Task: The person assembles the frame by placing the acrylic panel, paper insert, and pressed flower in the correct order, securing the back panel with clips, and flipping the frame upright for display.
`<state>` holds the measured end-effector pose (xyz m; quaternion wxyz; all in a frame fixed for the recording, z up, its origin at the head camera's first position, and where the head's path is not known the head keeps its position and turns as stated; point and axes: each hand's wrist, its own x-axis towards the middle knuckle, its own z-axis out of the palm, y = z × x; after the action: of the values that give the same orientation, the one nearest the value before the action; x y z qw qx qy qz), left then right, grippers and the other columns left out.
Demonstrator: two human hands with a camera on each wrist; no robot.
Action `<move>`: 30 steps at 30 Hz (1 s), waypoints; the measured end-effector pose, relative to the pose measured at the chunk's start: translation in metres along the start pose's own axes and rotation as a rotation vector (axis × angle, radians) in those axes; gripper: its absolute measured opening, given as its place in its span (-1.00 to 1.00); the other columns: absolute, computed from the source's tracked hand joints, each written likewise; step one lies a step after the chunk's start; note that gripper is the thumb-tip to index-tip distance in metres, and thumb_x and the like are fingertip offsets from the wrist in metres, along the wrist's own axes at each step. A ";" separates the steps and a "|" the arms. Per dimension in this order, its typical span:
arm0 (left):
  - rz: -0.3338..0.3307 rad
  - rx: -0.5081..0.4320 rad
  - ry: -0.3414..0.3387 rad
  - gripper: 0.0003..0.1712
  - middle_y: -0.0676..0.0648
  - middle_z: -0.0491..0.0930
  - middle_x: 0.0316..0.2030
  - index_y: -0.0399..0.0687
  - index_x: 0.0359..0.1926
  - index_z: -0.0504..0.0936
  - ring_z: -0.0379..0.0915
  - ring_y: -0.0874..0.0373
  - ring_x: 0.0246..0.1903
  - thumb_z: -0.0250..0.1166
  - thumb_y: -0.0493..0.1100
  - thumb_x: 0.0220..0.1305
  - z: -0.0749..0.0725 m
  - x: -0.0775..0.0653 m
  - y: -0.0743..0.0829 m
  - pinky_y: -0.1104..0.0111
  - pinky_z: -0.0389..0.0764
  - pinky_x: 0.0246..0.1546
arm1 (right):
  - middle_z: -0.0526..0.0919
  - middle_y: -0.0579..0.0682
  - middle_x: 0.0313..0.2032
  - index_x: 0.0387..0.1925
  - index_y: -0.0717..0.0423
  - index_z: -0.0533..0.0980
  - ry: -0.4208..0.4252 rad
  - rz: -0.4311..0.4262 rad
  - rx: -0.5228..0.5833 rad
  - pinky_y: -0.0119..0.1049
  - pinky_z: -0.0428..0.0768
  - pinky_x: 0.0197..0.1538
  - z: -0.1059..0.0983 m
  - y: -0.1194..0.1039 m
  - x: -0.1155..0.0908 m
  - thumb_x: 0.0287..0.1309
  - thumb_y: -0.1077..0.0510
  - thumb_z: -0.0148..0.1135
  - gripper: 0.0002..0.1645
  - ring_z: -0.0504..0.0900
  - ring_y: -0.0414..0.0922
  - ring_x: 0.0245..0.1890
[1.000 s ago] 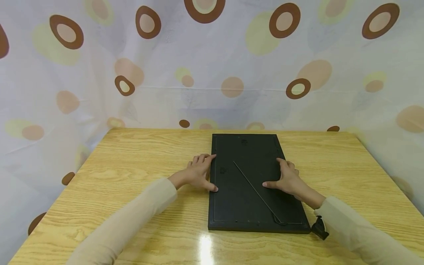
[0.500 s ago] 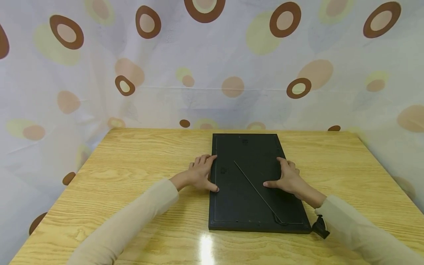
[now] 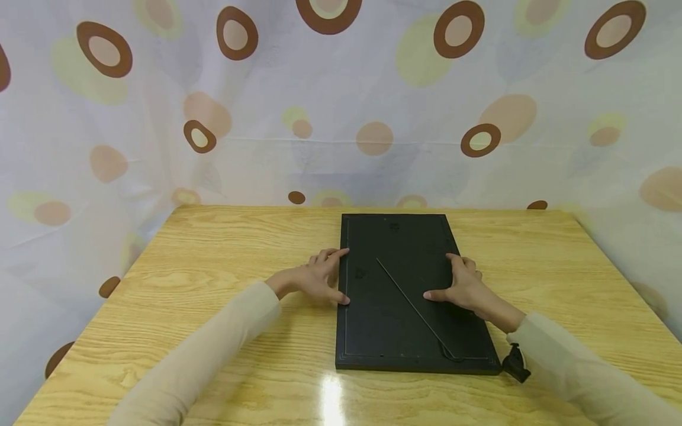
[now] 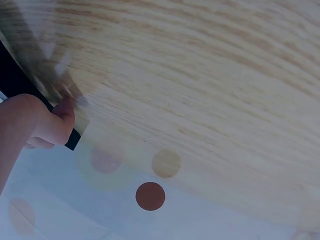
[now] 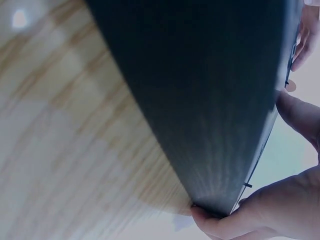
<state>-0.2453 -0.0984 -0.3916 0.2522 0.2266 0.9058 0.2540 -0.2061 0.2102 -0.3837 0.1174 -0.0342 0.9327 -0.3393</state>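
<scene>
Left hand [image 3: 315, 280] is shifting a touch outward since half a second ago, thumb and fingers clamping one long edge of the black frame [image 3: 380, 313]. Right hand [image 3: 465, 288] is gripping the other, frame's lying flat on the wooden table [image 3: 229, 254], spotty cloth [image 3: 330, 100] hanging behind

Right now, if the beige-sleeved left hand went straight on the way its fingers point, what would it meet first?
Most likely the flat black rectangular panel; the left hand is at its left edge, though how firmly it touches is unclear.
</scene>
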 end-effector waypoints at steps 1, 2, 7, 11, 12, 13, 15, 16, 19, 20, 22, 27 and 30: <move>-0.001 -0.014 -0.003 0.18 -0.01 -0.36 0.41 0.29 0.42 -0.33 -0.38 -0.11 0.37 0.34 0.14 0.01 -0.001 0.000 0.000 -0.09 0.02 0.24 | -0.24 0.57 0.24 0.33 0.43 -0.22 0.000 0.003 0.002 0.33 0.13 0.08 0.000 0.000 0.000 -0.14 -0.03 0.43 0.29 -0.09 0.50 0.17; -0.003 -0.023 -0.001 0.18 -0.01 -0.36 0.41 0.28 0.42 -0.33 -0.37 -0.11 0.36 0.34 0.12 0.01 -0.001 0.000 0.000 -0.08 0.04 0.23 | -0.24 0.57 0.24 0.33 0.43 -0.22 -0.001 0.003 0.004 0.32 0.13 0.08 0.000 -0.001 0.000 -0.14 -0.03 0.43 0.29 -0.09 0.50 0.17; 0.007 -0.007 0.032 0.20 -0.11 -0.32 0.40 0.15 0.43 -0.29 -0.30 -0.16 0.34 0.37 0.09 -0.03 0.000 0.000 0.004 -0.09 0.03 0.22 | -0.25 0.57 0.25 0.34 0.41 -0.22 -0.008 0.004 0.023 0.32 0.14 0.07 0.000 -0.002 0.000 -0.12 -0.02 0.42 0.28 -0.09 0.49 0.17; 0.000 0.021 0.048 0.21 -0.14 -0.30 0.40 0.12 0.43 -0.26 -0.28 -0.17 0.34 0.39 0.09 -0.05 0.001 0.000 0.007 -0.10 0.01 0.22 | -0.25 0.57 0.25 0.34 0.41 -0.21 -0.007 0.004 0.025 0.32 0.14 0.07 0.001 -0.001 0.001 -0.13 -0.01 0.42 0.28 -0.08 0.49 0.17; -0.003 0.025 0.050 0.21 -0.15 -0.29 0.40 0.12 0.43 -0.25 -0.28 -0.17 0.34 0.39 0.09 -0.06 0.001 0.000 0.008 -0.10 0.00 0.23 | -0.24 0.56 0.25 0.34 0.40 -0.21 -0.006 0.005 0.025 0.32 0.14 0.08 0.001 -0.001 0.001 -0.12 -0.01 0.42 0.27 -0.08 0.48 0.17; -0.005 0.033 0.053 0.21 -0.15 -0.29 0.40 0.11 0.43 -0.25 -0.28 -0.17 0.34 0.40 0.09 -0.06 0.001 0.000 0.008 -0.10 0.00 0.23 | -0.24 0.56 0.25 0.34 0.41 -0.21 -0.005 0.005 0.024 0.32 0.14 0.08 0.001 -0.001 0.001 -0.13 -0.01 0.42 0.27 -0.08 0.48 0.17; -0.008 0.050 0.054 0.21 -0.16 -0.29 0.40 0.10 0.43 -0.24 -0.29 -0.17 0.35 0.39 0.10 -0.06 0.001 0.000 0.009 -0.10 -0.03 0.24 | -0.23 0.56 0.25 0.34 0.41 -0.20 -0.002 0.001 0.020 0.32 0.15 0.07 0.002 0.000 0.001 -0.13 -0.01 0.43 0.27 -0.07 0.48 0.17; -0.009 0.055 0.052 0.21 -0.16 -0.29 0.40 0.10 0.43 -0.25 -0.30 -0.17 0.35 0.39 0.10 -0.05 0.001 0.001 0.009 -0.10 -0.04 0.24 | -0.23 0.56 0.25 0.34 0.41 -0.20 -0.001 0.000 0.019 0.32 0.15 0.07 0.002 0.000 0.001 -0.13 -0.01 0.43 0.27 -0.07 0.48 0.17; -0.017 0.072 0.050 0.20 -0.18 -0.30 0.40 0.08 0.43 -0.26 -0.32 -0.17 0.36 0.38 0.10 -0.04 0.002 0.001 0.011 -0.09 -0.06 0.25 | -0.23 0.57 0.24 0.33 0.42 -0.20 0.000 -0.006 0.016 0.32 0.15 0.07 0.002 0.000 0.001 -0.13 -0.02 0.43 0.27 -0.07 0.49 0.16; -0.021 0.075 0.047 0.20 -0.19 -0.31 0.40 0.07 0.43 -0.26 -0.34 -0.17 0.36 0.37 0.10 -0.03 0.002 0.002 0.012 -0.08 -0.07 0.25 | -0.23 0.57 0.24 0.33 0.42 -0.20 0.001 -0.007 0.016 0.32 0.15 0.07 0.002 0.000 0.000 -0.13 -0.01 0.42 0.27 -0.07 0.49 0.16; -0.029 0.080 0.048 0.20 -0.20 -0.31 0.40 0.06 0.43 -0.26 -0.36 -0.17 0.37 0.38 0.09 -0.03 0.003 0.002 0.013 -0.08 -0.09 0.25 | -0.23 0.57 0.24 0.33 0.42 -0.20 0.001 -0.006 0.016 0.32 0.14 0.07 0.001 0.000 0.000 -0.13 -0.01 0.42 0.27 -0.08 0.49 0.16; -0.036 0.123 0.056 0.24 -0.21 -0.26 0.39 0.04 0.43 -0.29 -0.32 -0.16 0.36 0.39 0.11 -0.05 0.002 0.003 0.015 -0.02 -0.04 0.21 | -0.23 0.57 0.24 0.33 0.42 -0.21 -0.001 0.004 0.013 0.32 0.13 0.08 0.000 -0.001 -0.001 -0.13 -0.01 0.43 0.27 -0.08 0.49 0.16; -0.029 0.156 0.063 0.28 -0.19 -0.24 0.39 0.04 0.43 -0.33 -0.28 -0.16 0.35 0.39 0.17 -0.07 0.001 0.004 0.012 -0.01 0.00 0.20 | -0.22 0.57 0.24 0.33 0.42 -0.20 -0.002 0.002 0.013 0.32 0.14 0.08 0.000 0.000 -0.001 -0.12 -0.01 0.42 0.27 -0.08 0.49 0.17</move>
<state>-0.2445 -0.0868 -0.3864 0.2090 0.2242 0.9335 0.1860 -0.2054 0.2101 -0.3836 0.1190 -0.0330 0.9304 -0.3452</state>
